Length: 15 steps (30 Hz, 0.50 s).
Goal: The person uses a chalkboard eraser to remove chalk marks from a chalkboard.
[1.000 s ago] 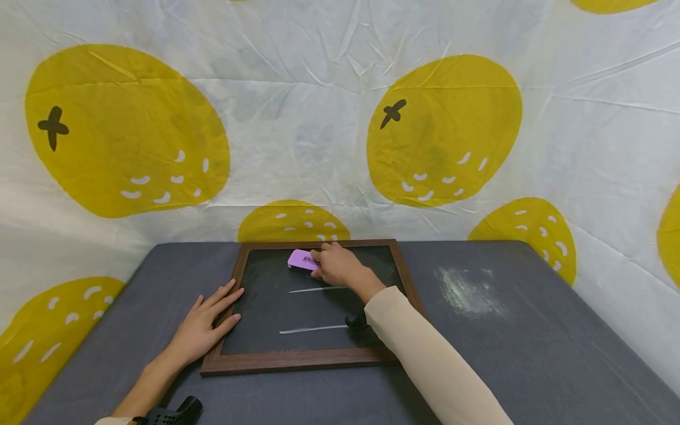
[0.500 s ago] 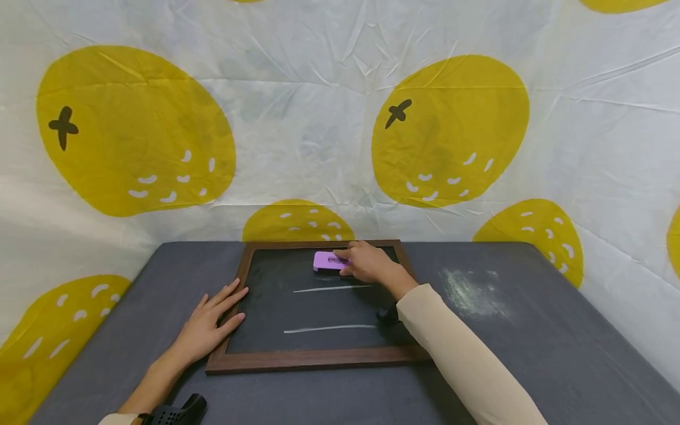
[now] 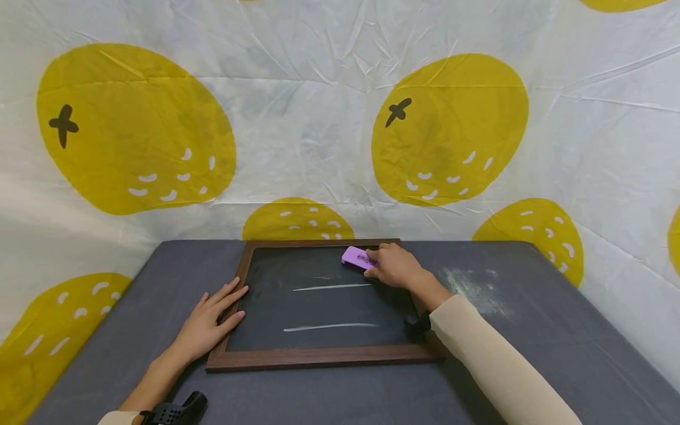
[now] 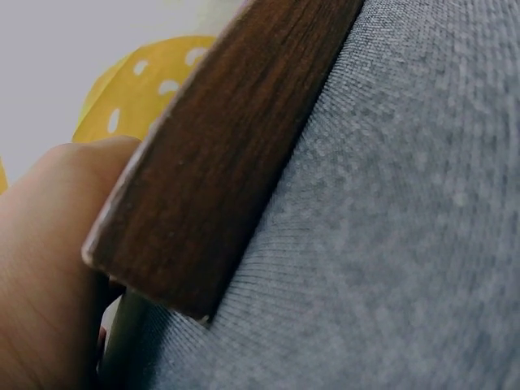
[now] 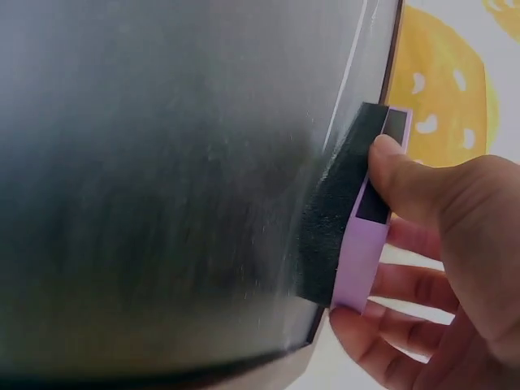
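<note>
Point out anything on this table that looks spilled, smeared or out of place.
A whitish chalky smear marks the grey tablecloth to the right of the framed chalkboard; it looks like rubbed-in dust, not part of the fabric. The board sits slightly askew to the table edge. Nothing looks broken.

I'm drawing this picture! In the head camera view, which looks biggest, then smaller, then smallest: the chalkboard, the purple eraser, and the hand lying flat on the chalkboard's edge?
1. chalkboard, clearly the largest.
2. left hand, resting flat on the frame.
3. purple eraser, smallest; the right hand hides part of it, and it lies farther from the camera.
</note>
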Available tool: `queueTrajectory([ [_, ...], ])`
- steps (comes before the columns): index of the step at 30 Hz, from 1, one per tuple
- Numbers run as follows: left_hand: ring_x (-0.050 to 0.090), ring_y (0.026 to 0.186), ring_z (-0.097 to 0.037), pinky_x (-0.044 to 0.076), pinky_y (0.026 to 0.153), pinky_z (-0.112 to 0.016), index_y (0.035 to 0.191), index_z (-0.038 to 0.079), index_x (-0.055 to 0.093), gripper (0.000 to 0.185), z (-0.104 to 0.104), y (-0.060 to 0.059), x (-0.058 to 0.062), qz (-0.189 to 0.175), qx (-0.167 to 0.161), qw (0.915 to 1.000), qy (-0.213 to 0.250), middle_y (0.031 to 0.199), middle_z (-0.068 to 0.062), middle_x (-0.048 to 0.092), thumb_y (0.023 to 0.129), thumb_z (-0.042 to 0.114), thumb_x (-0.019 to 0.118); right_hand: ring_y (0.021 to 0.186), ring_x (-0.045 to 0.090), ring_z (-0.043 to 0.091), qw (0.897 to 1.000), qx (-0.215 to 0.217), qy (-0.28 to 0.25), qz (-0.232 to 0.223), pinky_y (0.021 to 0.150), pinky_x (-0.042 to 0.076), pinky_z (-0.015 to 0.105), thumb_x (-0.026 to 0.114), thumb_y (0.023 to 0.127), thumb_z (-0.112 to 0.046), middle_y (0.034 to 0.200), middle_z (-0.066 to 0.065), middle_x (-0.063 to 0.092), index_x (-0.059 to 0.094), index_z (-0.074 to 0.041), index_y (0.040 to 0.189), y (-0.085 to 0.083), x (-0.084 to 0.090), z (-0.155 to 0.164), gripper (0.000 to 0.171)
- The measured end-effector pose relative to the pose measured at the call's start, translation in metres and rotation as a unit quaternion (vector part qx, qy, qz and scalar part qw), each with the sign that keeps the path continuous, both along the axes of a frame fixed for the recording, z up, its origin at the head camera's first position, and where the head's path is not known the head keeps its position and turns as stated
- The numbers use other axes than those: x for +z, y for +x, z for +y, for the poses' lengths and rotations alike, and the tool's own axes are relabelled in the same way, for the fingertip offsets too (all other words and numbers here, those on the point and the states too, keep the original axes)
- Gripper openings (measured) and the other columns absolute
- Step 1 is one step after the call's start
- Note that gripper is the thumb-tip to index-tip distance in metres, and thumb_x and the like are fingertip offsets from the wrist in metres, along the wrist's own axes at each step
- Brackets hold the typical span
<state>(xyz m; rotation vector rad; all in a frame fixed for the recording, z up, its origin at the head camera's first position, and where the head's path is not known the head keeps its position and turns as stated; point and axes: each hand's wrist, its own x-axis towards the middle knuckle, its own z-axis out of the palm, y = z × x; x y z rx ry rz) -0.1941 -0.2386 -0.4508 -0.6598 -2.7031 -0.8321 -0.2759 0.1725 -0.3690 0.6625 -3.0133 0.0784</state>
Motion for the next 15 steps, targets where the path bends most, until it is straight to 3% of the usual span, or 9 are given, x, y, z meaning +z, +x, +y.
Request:
queueTrajectory([
  [4, 0.032, 0.135, -0.042, 0.012, 0.105, -0.067, 0.143, 0.015, 0.048, 0.053, 0.001, 0.0, -0.001, -0.001, 0.002, 1.0, 0.003, 0.152, -0.012, 0.033, 0.095, 0.032, 0.06, 0.092, 0.058, 0.033, 0.999, 0.018, 0.016, 0.027, 0.077, 0.05, 0.045, 0.069, 0.087, -0.041, 0.098, 0.016, 0.062, 0.061, -0.004, 0.13, 0.006, -0.002, 0.008, 0.057],
  [9, 0.031, 0.135, -0.042, 0.012, 0.106, -0.067, 0.143, 0.014, 0.047, 0.053, 0.001, 0.0, 0.001, -0.008, 0.002, 1.0, 0.001, 0.152, -0.012, 0.032, 0.095, 0.033, 0.06, 0.075, 0.055, 0.025, 0.998, 0.035, 0.018, 0.056, 0.066, 0.049, 0.04, 0.069, 0.087, -0.041, 0.08, 0.011, 0.058, 0.065, -0.002, 0.119, 0.017, -0.006, 0.015, 0.051],
  [15, 0.031, 0.135, -0.043, 0.011, 0.106, -0.067, 0.143, 0.012, 0.048, 0.053, 0.002, 0.001, 0.003, -0.005, 0.003, 1.0, 0.003, 0.152, -0.013, 0.032, 0.095, 0.032, 0.06, 0.077, 0.054, 0.026, 0.998, 0.042, 0.015, 0.036, 0.068, 0.048, 0.04, 0.064, 0.09, -0.034, 0.089, 0.016, 0.058, 0.059, 0.004, 0.125, 0.028, -0.005, 0.017, 0.052],
])
